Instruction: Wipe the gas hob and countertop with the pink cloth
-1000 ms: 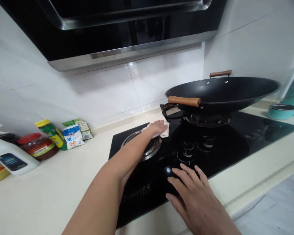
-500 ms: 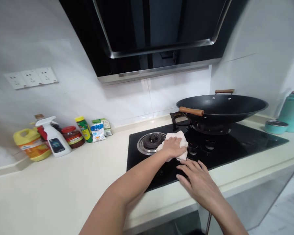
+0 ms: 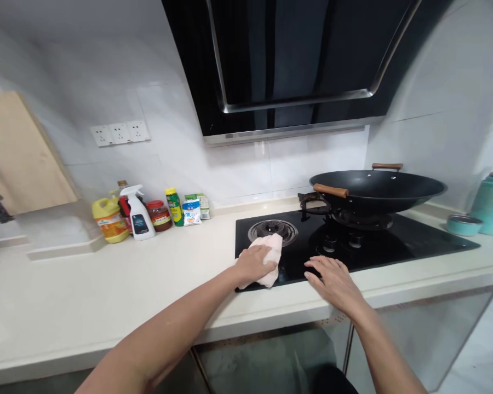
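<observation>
My left hand [image 3: 252, 264] presses a pale pink cloth [image 3: 275, 250] onto the front left corner of the black glass gas cooktop [image 3: 292, 269], its fingers holding the fabric. Just behind the cloth is the left burner [image 3: 285, 231], with no pan on it. My right hand [image 3: 332, 280] hovers at or rests on the cooktop's front edge, fingers spread and nothing in them; whether it touches the glass is hard to tell. Two control knobs [image 3: 329, 243] stand beyond its fingertips.
A large black wok [image 3: 378, 189] with wooden handles sits on the right burner. At the left wall stand a spray bottle [image 3: 138, 216], a yellow jug [image 3: 110, 221], a red-lidded jar [image 3: 159, 216] and packets [image 3: 191, 212]. A range hood [image 3: 296, 65] hangs overhead. A teal bowl [image 3: 464, 225] is far right.
My left hand has slid the cloth from the right side of the left burner toward the cooktop's front left corner. My right hand stays near the front edge. The view has turned left.
</observation>
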Available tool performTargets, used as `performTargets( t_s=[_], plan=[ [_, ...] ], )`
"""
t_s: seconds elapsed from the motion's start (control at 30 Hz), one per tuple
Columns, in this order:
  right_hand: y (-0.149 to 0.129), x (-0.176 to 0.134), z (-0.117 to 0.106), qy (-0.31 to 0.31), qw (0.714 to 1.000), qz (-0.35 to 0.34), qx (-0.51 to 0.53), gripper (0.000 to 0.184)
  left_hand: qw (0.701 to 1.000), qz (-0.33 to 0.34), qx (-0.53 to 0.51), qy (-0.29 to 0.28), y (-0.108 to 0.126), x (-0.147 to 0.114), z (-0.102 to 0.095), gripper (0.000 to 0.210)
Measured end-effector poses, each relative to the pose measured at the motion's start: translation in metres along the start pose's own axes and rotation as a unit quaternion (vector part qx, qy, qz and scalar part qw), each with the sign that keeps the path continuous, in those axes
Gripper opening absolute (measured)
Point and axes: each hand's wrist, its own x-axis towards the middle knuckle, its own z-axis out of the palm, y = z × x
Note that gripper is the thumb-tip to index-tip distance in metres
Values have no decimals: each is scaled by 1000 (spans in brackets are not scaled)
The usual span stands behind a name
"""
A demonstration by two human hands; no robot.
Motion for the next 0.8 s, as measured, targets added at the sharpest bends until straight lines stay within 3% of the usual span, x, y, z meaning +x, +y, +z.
performTargets(
  t_s=[0.2,0.33,0.43,0.6,0.8],
  plan=[
    [0,0,4,1,1000,14,11,31,997,-76,8,9,-35,-25,-4,65],
    [2,1,7,10,1000,17,11,32,991,-129,12,26,-44,-14,-2,64],
    [4,1,11,17,999,25,18,35,990,-137,22,32,-37,-4,0,59],
    [8,2,18,50,997,40,44,44,997,-77,24,17,5,3,7,58],
    [19,1,15,108,982,60,146,51,998,66,0,6,99,12,27,61]
  ],
)
